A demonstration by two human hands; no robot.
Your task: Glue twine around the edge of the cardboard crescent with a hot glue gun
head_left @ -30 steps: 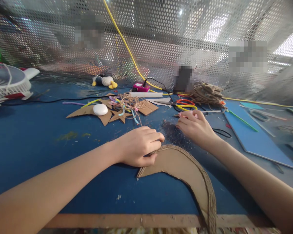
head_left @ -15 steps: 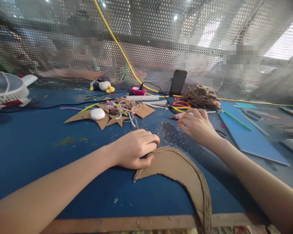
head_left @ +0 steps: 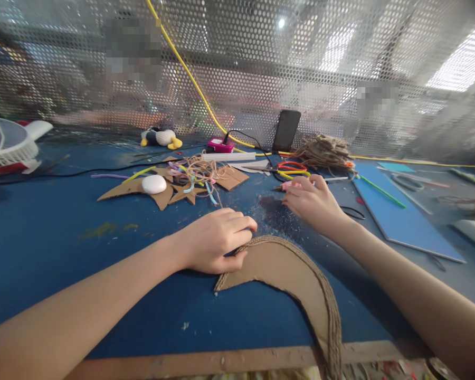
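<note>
My left hand (head_left: 219,240) pinches the near-left tip of a cardboard crescent (head_left: 288,269), thumb on top and fingers curled at its outer edge. Brown twine runs in rows along that outer rim, and the lower tip overhangs the table's front edge. Farther back on the right, my right hand (head_left: 311,203) is closed over a pink hot glue gun (head_left: 291,185); its dark nozzle points left, and a white glue stick (head_left: 336,179) shows behind. My hand hides most of the gun's body. Orange-and-yellow-handled scissors (head_left: 291,169) lie just beyond it.
Cardboard cutouts (head_left: 122,191), a white oval object (head_left: 154,184) and tangled string (head_left: 206,171) lie at back left. A phone (head_left: 286,131) leans against the perforated metal screen near a twine bundle (head_left: 324,152). A blue board (head_left: 404,216) lies right, a white fan (head_left: 8,145) left.
My right hand has shifted slightly left and nearer to me over the hot glue gun. The left hand and the crescent hold nearly still; the whole view has moved a little.
</note>
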